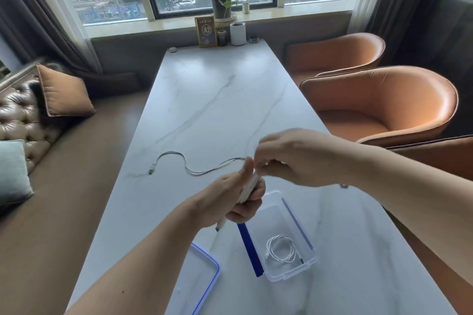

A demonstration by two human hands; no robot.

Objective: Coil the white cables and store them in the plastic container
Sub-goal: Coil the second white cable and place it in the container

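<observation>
A: What is the left hand (230,197) doing?

B: It is curled tight around a bundle of white cable (247,190), thumb up along the top and fingers wrapped beneath. One plug end (217,228) pokes out below the palm, toward the near side.

A: And the right hand (289,158)?

B: Its fingertips (258,165) are pinched together at the far end of that bundle, right against the left thumb. The strand itself is too blurred there to see, but the loose run of the cable (189,165) trails away left across the marble table (210,100), and its far plug (151,170) lies flat on the surface.

A: Where is the container?

B: The clear plastic container (302,235) sits open on the table just below and to the right of the hands, with blue latches. A coiled white cable (280,248) already lies inside it. The lid (204,279) rests apart, near left of the box.
</observation>
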